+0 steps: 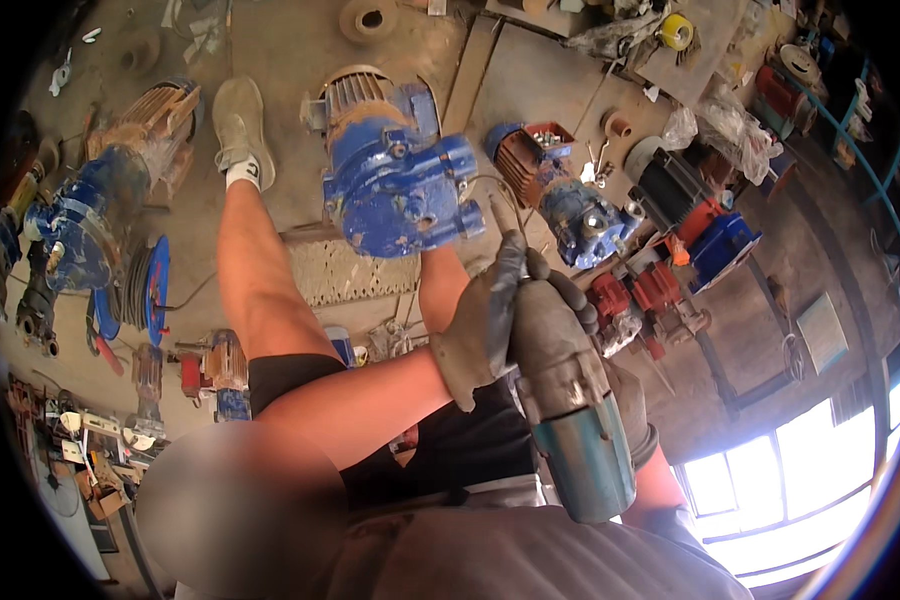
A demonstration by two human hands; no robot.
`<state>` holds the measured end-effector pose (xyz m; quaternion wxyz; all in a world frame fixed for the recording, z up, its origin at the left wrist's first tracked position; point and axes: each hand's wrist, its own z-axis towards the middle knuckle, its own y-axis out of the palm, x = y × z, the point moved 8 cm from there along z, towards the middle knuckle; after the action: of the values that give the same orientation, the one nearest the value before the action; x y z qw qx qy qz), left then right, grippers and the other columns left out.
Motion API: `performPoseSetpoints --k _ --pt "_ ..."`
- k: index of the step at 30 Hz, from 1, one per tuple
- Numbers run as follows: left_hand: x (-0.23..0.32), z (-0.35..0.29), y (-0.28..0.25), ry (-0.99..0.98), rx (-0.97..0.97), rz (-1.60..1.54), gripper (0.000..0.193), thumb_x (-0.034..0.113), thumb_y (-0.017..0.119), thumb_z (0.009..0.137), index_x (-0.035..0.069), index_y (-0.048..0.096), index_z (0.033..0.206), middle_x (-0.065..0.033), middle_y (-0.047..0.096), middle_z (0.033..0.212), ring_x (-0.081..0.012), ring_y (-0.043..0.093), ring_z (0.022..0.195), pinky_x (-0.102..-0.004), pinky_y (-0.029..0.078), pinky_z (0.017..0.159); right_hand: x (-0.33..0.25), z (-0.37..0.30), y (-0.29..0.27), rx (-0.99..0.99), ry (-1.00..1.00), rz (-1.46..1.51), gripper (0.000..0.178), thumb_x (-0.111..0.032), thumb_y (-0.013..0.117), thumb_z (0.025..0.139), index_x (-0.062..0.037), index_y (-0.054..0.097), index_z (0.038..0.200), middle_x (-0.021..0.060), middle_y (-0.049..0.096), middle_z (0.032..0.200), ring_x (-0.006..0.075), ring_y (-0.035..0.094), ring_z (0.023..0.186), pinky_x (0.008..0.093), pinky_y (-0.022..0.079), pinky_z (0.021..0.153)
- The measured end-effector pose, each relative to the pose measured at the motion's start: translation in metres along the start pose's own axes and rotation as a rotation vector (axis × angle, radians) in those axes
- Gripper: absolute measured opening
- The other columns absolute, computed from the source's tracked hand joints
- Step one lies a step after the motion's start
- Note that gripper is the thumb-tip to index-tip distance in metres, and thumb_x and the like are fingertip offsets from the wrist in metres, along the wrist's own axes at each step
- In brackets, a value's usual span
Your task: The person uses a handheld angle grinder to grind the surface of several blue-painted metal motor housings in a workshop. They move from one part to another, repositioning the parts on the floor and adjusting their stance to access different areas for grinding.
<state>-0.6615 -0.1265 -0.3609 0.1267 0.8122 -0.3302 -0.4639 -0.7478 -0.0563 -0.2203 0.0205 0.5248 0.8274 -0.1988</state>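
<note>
Comprised, first, one power tool (578,450), grey-nosed and teal-bodied, held aslant before the torso, nose directed up and away toward a blue motor (395,185). Seemed, by judgement, to call for steadying or setting at the nose: best done with the weight borne on the rear grip, glove fabric kept clear of any turning part, and alignment checked before bearing in. Lay between the hands: wrapped at the nose by the left hand (485,325), gloved and curled around the housing; backed along the far side by the right hand (625,395), gloved, too hidden to tell whether clenched or spread. Included farther out, on the floor (290,80): a smaller blue-and-rust motor (582,218) to the right, a blue cable reel (158,290) well to the left.
</note>
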Motion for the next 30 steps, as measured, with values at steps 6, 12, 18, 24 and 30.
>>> performPoseSetpoints --k 6,12,18,24,30 --pt "-0.018 -0.064 -0.035 0.056 0.333 -0.02 0.044 0.055 0.04 0.113 0.014 0.053 0.105 -0.0215 0.07 0.098 -0.0433 0.072 0.093 -0.0574 0.059 0.089 0.058 -0.047 0.063 -0.094 0.135 0.282 0.042 -0.021 0.071 0.088 0.0013 0.07 0.123 0.021 0.072 0.101 0.039 0.073 0.084 0.0465 0.06 0.073" --pt "0.017 -0.102 -0.091 0.181 0.428 -0.16 0.042 0.049 0.041 0.114 0.013 0.061 0.104 -0.0165 0.074 0.09 -0.0404 0.073 0.089 -0.0555 0.062 0.081 -0.023 -0.003 0.106 -0.141 -0.216 -0.093 0.055 -0.036 0.074 0.086 0.002 0.067 0.125 0.0211 0.072 0.1 0.0406 0.072 0.081 0.0469 0.059 0.069" --pt "0.037 -0.105 -0.112 0.23 0.382 -0.149 0.042 0.051 0.043 0.113 0.014 0.061 0.105 -0.0164 0.074 0.092 -0.039 0.074 0.087 -0.0571 0.062 0.082 -0.009 0.016 0.124 -0.204 -0.113 -0.174 0.056 -0.036 0.072 0.086 0.0025 0.066 0.125 0.0224 0.071 0.103 0.0418 0.071 0.089 0.0485 0.059 0.077" --pt "0.044 -0.095 -0.127 0.231 0.291 -0.166 0.045 0.054 0.041 0.113 0.015 0.061 0.105 -0.0177 0.074 0.097 -0.0411 0.074 0.089 -0.0587 0.061 0.084 -0.01 0.024 0.125 -0.177 -0.093 -0.234 0.066 -0.045 0.072 0.082 0.0032 0.066 0.126 0.0261 0.07 0.109 0.0456 0.07 0.093 0.0523 0.057 0.082" --pt "0.048 -0.093 -0.118 0.234 0.226 -0.255 0.044 0.055 0.044 0.112 0.013 0.054 0.103 -0.0166 0.069 0.09 -0.0382 0.07 0.086 -0.0544 0.06 0.083 -0.046 0.039 0.108 -0.247 -0.094 -0.284 0.063 -0.035 0.074 0.082 -0.0007 0.065 0.133 0.0236 0.071 0.114 0.0454 0.068 0.099 0.0523 0.054 0.089"
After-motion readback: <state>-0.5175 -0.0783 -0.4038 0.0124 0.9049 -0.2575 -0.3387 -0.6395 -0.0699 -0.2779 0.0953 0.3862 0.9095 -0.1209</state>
